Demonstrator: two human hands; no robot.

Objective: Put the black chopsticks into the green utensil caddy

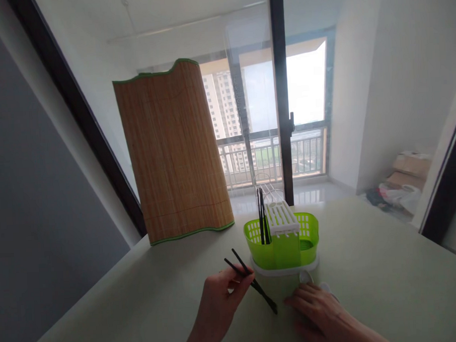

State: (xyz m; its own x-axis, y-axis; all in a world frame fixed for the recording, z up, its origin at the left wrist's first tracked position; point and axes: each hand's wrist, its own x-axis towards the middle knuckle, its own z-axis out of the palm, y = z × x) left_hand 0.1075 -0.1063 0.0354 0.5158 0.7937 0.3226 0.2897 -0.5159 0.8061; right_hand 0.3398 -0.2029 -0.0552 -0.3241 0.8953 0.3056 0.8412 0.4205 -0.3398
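Observation:
My left hand (pixel 227 290) pinches a pair of black chopsticks (pixel 260 290), crossed near their lower right ends, above the white table. My right hand (pixel 319 308) rests low over white spoons (pixel 305 277); two spoon ends stick out beyond its fingers, and the handles are mostly hidden under the hand. Just behind both hands stands a green basket (pixel 286 252) on a white base, with a white slotted rack (pixel 282 217) across its middle. More black chopsticks (pixel 263 222) stand upright in the basket's left compartment.
A bamboo mat (pixel 174 158) with green edging stands upright on the table (pixel 172 289) at the back left. Behind the table is a glass door with a dark frame (pixel 282 88). Cardboard boxes (pixel 411 170) and bags lie on the floor beyond, at the right.

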